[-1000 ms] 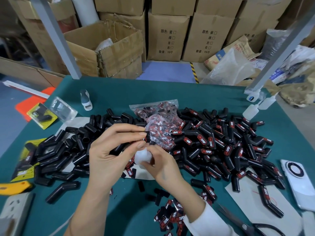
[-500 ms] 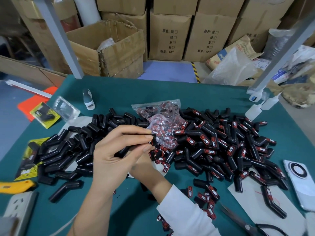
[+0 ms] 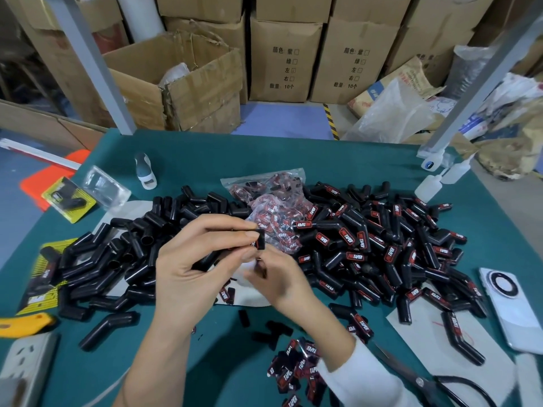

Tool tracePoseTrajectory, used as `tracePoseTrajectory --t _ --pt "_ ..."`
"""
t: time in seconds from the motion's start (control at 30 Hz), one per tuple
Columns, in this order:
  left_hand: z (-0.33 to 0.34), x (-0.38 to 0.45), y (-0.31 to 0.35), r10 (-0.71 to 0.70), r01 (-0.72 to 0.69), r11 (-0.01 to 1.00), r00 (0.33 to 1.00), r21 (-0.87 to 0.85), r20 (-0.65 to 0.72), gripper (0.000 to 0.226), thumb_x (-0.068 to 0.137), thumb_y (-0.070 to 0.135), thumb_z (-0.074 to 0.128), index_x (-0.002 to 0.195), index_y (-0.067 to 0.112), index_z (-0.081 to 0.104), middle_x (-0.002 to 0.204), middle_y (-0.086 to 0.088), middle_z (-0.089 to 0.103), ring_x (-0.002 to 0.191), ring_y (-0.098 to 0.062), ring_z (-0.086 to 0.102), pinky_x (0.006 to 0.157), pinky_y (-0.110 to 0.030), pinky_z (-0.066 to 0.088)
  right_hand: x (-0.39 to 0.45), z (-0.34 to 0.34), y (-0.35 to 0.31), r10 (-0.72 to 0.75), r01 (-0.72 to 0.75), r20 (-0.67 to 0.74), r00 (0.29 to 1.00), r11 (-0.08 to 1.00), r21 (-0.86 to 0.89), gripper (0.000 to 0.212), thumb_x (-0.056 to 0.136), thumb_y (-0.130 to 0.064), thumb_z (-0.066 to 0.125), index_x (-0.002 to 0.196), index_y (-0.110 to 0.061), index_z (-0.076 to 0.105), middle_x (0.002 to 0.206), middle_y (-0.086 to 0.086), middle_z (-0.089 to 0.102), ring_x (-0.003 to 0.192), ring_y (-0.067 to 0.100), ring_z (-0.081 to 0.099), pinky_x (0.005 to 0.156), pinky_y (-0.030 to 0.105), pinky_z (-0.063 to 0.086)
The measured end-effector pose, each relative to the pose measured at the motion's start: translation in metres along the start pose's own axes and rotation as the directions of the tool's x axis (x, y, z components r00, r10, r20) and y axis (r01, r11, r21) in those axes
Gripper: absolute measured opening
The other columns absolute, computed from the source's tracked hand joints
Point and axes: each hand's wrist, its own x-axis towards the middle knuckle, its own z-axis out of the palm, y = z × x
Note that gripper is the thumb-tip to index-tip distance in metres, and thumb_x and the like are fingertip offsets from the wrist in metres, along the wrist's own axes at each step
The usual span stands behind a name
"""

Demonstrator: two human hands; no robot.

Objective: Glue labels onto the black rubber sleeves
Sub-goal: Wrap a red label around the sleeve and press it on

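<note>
Between the left hand's [image 3: 188, 268] fingers [image 3: 226, 230] and thumb, a black sleeve [image 3: 232, 249] is pinched, its long axis running down-left from the fingertips. Just below them, the right hand [image 3: 276, 277] pinches something small and blurred, probably a label, touching the sleeve's near end.

Bent black rubber sleeve [image 3: 216, 255] in left-hand fingers [image 3: 235, 227] (red label [image 3: 258, 244] at tip)

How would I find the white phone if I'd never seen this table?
Start at the green table and follow the pile of labelled black sleeves to its right end. There the white phone lies flat on the near right edge, the only white slab, with a black camera ring.
</note>
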Motion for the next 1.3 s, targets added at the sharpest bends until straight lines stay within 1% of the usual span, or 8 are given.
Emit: tracePoseTrajectory --t 0.1,0.27,0.57,0.63,0.7,0.83,0.97,1.3 --pt "0.001 -0.001 -0.001 -0.055 0.055 0.997 0.998 -0.048 -0.004 0.011 0.093 0.023 0.079 0.103 0.026 0.082 0.109 0.005 0.075 0.101 -0.026 0.073 0.078 -0.046 0.064 -0.037 -0.025 0.037 0.013 -0.014 -0.009 1.0 0.99 -0.14 0.025 0.089 -0.051 0.063 0.112 -0.043 0.057 0.101 -0.029 0.055 0.087 0.001 0.055 0.076 0.028 0.049" --pt "0.002 -0.003 -0.002 -0.053 0.054 0.994 0.998 -0.098 0.02 0.011 0.095 0.027 0.079 0.106 0.03 0.083 0.11 0.002 0.075 0.101 -0.027 0.073 0.076 -0.048 0.065 -0.082 -0.039 0.071 0.085 -0.102 -0.079 0.993 0.964 -0.245 0.024 0.095 -0.031 0.071 0.11 -0.042 0.058 0.099 -0.028 0.054 0.087 0.001 0.059 0.067 0.021 0.048" --pt "0.014 -0.004 -0.01 -0.059 0.066 0.996 0.994 -0.064 0.097 0.017 0.09 0.015 0.081 0.103 0.025 0.082 0.11 0.004 0.075 0.102 -0.022 0.073 0.082 -0.038 0.063 -0.088 -0.041 0.078 0.128 -0.133 -0.094 0.987 0.99 -0.056 0.05 0.091 -0.033 0.08 0.133 -0.042 0.055 0.12 -0.029 0.052 0.091 -0.003 0.065 0.079 0.016 0.052" --pt "0.014 -0.005 -0.011 -0.06 0.067 0.996 0.993 -0.064 0.104 0.018 0.089 0.014 0.081 0.103 0.025 0.082 0.11 0.005 0.075 0.102 -0.022 0.073 0.082 -0.037 0.062 -0.096 -0.051 0.081 0.143 -0.143 -0.138 0.98 0.99 0.01 0.037 0.094 -0.044 0.071 0.128 -0.047 0.056 0.12 -0.029 0.054 0.092 0.0 0.068 0.075 0.021 0.055" --pt "0.015 -0.005 -0.013 -0.051 0.057 0.997 0.993 -0.058 0.103 0.017 0.089 0.015 0.081 0.103 0.025 0.082 0.11 0.006 0.075 0.102 -0.022 0.073 0.083 -0.036 0.062 -0.104 -0.052 0.088 -0.04 -0.047 -0.302 0.952 0.96 -0.275 0.018 0.102 -0.043 0.061 0.119 -0.037 0.066 0.116 -0.025 0.058 0.098 0.002 0.064 0.074 0.024 0.056" --pt "0.016 -0.006 -0.013 -0.046 0.053 0.997 0.993 -0.057 0.111 0.016 0.089 0.016 0.081 0.104 0.024 0.082 0.11 0.007 0.075 0.102 -0.021 0.073 0.082 -0.041 0.063 -0.097 -0.037 0.107 -0.332 0.019 -0.226 0.916 0.597 -0.802 0.03 0.098 -0.03 0.063 0.128 -0.026 0.068 0.142 -0.001 0.058 0.142 0.03 0.047 0.109 0.052 0.041" --pt "0.014 -0.007 -0.014 -0.044 0.05 0.997 0.993 -0.06 0.108 0.016 0.09 0.014 0.081 0.104 0.021 0.082 0.11 0.004 0.075 0.102 -0.024 0.073 0.08 -0.045 0.063 -0.074 -0.041 0.111 -0.243 0.038 -0.094 0.966 0.488 -0.872 0.056 0.084 -0.033 0.077 0.137 -0.03 0.06 0.161 0.004 0.041 0.158 0.039 0.017 0.119 0.072 0.017" --pt "0.014 -0.008 -0.014 -0.048 0.055 0.996 0.994 -0.072 0.101 0.019 0.088 0.013 0.082 0.103 0.025 0.082 0.109 0.002 0.075 0.101 -0.025 0.073 0.08 -0.045 0.064 -0.054 -0.065 0.129 -0.266 -0.04 -0.175 0.948 0.447 -0.894 0.049 0.089 -0.036 0.076 0.135 -0.03 0.061 0.154 0.005 0.048 0.16 0.03 0.015 0.117 0.072 0.02"
